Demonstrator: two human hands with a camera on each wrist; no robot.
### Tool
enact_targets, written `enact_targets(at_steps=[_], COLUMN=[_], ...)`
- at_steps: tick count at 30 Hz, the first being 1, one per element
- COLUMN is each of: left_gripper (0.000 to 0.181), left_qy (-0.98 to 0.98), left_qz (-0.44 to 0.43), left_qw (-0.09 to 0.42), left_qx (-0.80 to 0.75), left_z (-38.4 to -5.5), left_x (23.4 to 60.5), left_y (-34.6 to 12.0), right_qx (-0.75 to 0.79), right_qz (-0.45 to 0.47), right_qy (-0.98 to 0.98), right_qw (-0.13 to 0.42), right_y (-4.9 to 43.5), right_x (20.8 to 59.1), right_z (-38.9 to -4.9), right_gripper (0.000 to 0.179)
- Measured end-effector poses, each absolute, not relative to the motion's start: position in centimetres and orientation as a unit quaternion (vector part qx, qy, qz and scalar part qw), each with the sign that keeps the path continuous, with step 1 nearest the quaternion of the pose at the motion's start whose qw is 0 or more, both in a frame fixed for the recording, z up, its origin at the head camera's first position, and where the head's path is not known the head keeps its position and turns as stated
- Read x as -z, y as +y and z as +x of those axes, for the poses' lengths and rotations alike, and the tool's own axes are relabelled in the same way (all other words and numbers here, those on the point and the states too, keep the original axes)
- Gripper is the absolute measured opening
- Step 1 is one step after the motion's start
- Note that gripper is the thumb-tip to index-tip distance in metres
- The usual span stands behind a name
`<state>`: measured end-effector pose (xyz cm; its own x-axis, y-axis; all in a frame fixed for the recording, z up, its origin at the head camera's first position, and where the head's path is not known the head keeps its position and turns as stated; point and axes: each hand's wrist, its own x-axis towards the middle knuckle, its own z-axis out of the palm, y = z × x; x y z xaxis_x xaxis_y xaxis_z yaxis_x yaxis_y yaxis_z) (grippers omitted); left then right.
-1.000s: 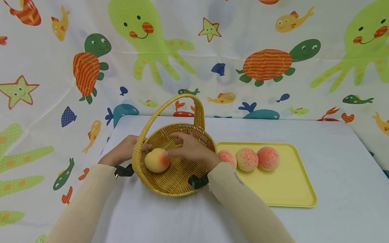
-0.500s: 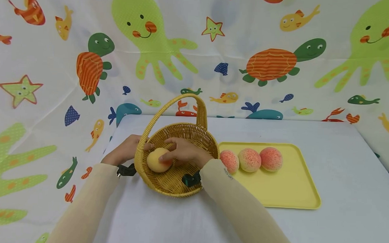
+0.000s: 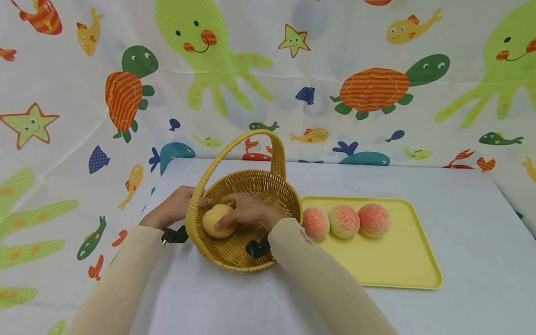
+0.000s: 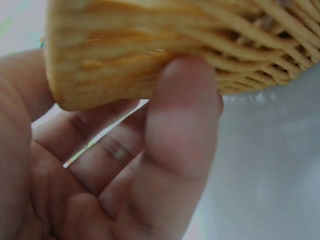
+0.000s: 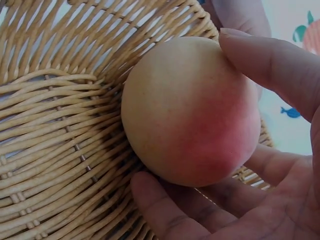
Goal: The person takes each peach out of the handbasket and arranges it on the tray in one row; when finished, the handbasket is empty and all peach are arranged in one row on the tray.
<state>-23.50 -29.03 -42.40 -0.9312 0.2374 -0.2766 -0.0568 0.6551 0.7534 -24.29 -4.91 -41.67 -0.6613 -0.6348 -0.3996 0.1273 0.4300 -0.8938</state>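
A round wicker basket (image 3: 234,255) with a tall arched handle stands on the table. Inside it, against the left wall, lies a yellow peach (image 3: 212,221) with a red blush. My right hand (image 3: 250,210) reaches in and holds this peach; in the right wrist view the thumb lies on one side of the peach (image 5: 185,112) and curled fingers on the other. At the basket's left side my left hand (image 3: 173,208) grips the rim near the handle's foot. The left wrist view shows the thumb pressed on the wicker (image 4: 115,55), the other fingers partly hidden behind it.
To the right of the basket lies a yellow tray (image 3: 402,261). Along its back part sit three speckled pink peaches, a left one (image 3: 316,223), a middle one (image 3: 344,221) and a right one (image 3: 374,220). A sea-animal curtain (image 3: 255,29) hangs behind the table.
My right hand has moved left and a little down onto the peach, and its thumb and fingers have closed around it. My left hand keeps its grip on the basket.
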Motion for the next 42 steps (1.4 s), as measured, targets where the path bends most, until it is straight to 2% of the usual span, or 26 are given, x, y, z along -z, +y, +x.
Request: enact_targets(at_steps=[9, 18, 23, 36, 42], left_gripper=[0.029, 0.030, 0.030, 0.036, 0.035], left_qy=[0.893, 0.893, 0.891, 0.894, 0.894], left_qz=[0.049, 0.047, 0.051, 0.043, 0.035], left_qw=[0.179, 0.179, 0.179, 0.190, 0.193], left_qx=[-0.411, -0.411, -0.414, -0.404, -0.403], left_z=[-23.4, -23.2, -23.2, -23.3, -23.3], left_x=[42.3, 42.2, 42.3, 42.2, 42.3], left_y=[-29.0, -29.1, -29.0, -28.9, -28.9], right_qx=[0.464, 0.442, 0.441, 0.427, 0.411], right_qz=[-0.203, -0.203, -0.205, -0.210, -0.222], right_qy=[0.790, 0.804, 0.802, 0.818, 0.825], right_qw=[0.345, 0.342, 0.348, 0.322, 0.318], right_y=[-5.1, -5.3, -5.0, -3.5, -3.3], right_x=[42.0, 41.8, 41.6, 41.6, 41.3], right_z=[-24.2, -24.0, -23.8, -23.7, -23.5], right_gripper=[0.077, 0.073, 0.065, 0.037, 0.047])
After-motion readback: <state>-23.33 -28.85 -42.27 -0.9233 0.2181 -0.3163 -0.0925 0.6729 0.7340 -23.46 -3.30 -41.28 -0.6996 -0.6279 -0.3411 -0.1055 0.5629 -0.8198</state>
